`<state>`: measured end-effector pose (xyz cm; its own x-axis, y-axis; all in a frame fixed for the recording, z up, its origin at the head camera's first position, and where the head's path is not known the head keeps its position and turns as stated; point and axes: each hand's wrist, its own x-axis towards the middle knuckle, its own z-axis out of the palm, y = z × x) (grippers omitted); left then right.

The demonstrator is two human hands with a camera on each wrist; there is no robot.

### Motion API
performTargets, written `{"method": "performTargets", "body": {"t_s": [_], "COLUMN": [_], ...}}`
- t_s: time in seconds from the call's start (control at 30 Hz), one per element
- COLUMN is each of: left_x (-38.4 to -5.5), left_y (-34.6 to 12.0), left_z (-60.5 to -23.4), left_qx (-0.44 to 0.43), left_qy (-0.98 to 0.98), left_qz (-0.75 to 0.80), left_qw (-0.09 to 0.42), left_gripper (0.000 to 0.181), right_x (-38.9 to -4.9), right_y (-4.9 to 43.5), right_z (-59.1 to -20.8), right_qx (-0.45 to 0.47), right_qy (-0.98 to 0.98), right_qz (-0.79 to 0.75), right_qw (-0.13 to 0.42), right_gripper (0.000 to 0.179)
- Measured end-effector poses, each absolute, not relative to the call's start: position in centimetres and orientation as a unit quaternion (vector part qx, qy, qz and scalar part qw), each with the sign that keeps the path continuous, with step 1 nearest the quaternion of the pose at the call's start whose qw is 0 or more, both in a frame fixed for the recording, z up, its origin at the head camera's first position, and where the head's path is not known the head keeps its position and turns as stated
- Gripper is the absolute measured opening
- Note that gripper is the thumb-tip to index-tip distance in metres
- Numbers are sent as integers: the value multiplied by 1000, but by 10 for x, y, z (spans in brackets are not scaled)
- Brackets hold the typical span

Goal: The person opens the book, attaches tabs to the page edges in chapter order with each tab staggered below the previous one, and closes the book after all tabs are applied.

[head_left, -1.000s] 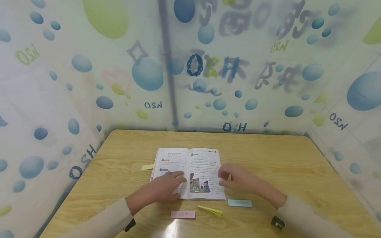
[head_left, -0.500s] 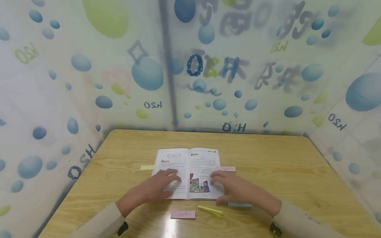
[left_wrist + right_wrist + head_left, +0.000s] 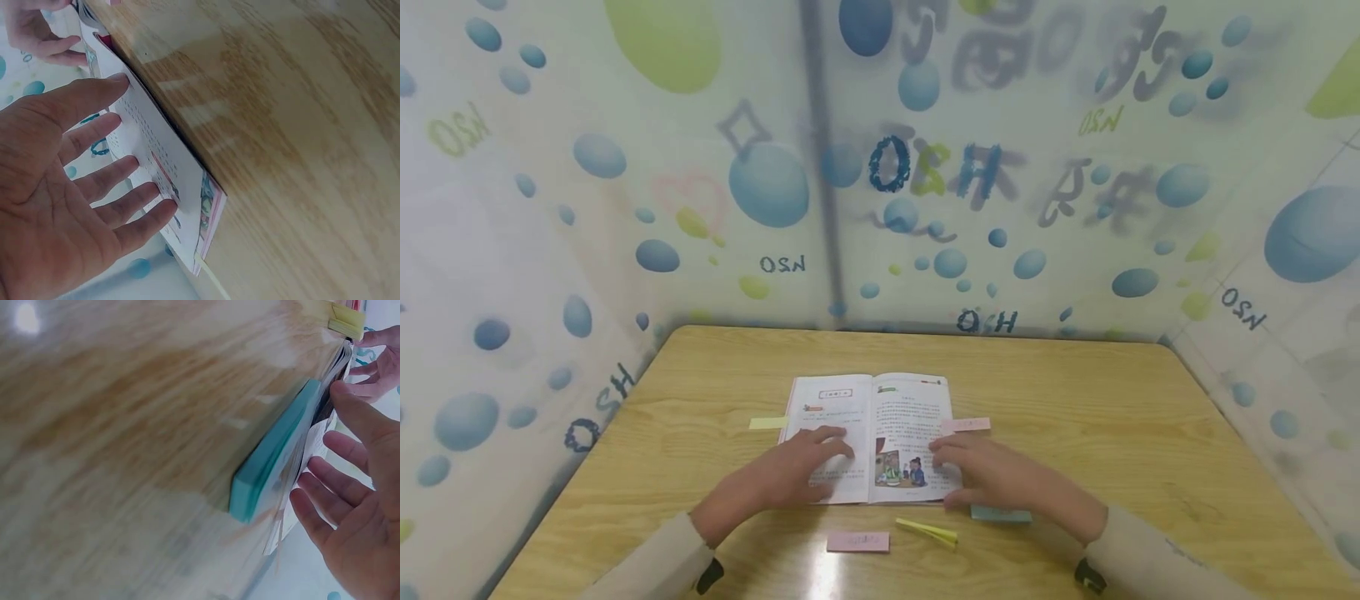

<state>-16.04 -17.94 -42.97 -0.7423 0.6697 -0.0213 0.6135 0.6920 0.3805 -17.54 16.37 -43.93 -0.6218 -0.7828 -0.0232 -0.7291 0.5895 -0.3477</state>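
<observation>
An open book [image 3: 910,408] with printed pages and a colour picture lies on the table. My left hand [image 3: 786,468] rests on its left page, fingers spread; in the left wrist view the fingertips [image 3: 164,209] lie along that page. Over the right page's outer edge is my right hand [image 3: 1000,473], fingers loosely bent and holding nothing. Just above it a pink sticky note [image 3: 967,424] sticks out from the page edge. A yellow sticky note [image 3: 768,422] juts from the left edge. Partly hidden by my right hand is a blue sticky-note pad [image 3: 275,453].
On the wooden table [image 3: 1075,392], in front of the book, lie a pink sticky-note pad [image 3: 857,542] with handwriting and a folded-looking yellow sticky-note piece [image 3: 927,532]. A patterned curtain [image 3: 1045,225] with blue and green spots stands behind the table.
My right hand has gone from bent fingers beside the right edge to lying flatter over the page, and the pink sticky note now shows there. My left hand has slid left, away from the fold.
</observation>
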Motion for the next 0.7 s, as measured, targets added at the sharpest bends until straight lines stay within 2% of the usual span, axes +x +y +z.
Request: {"method": "performTargets", "body": {"t_s": [0.17,0.5,0.7], "left_x": [-158,-153,-151], "left_y": [-181,-185,-183], "left_z": [-429,-430,-430], "left_qx": [344,343,352], "left_qy": [918,920,917], "left_qz": [181,181,180], "left_qw": [81,63,50], "left_gripper": [45,42,41], "right_x": [-175,-181,-185], "right_y": [165,162,158], "right_z": [-437,-429,-419], "right_qx": [-451,-482,-494], "right_qy": [876,861,853], "right_qz": [-161,-161,-159], "right_qw": [65,-20,-49], "right_gripper": [30,41,43]}}
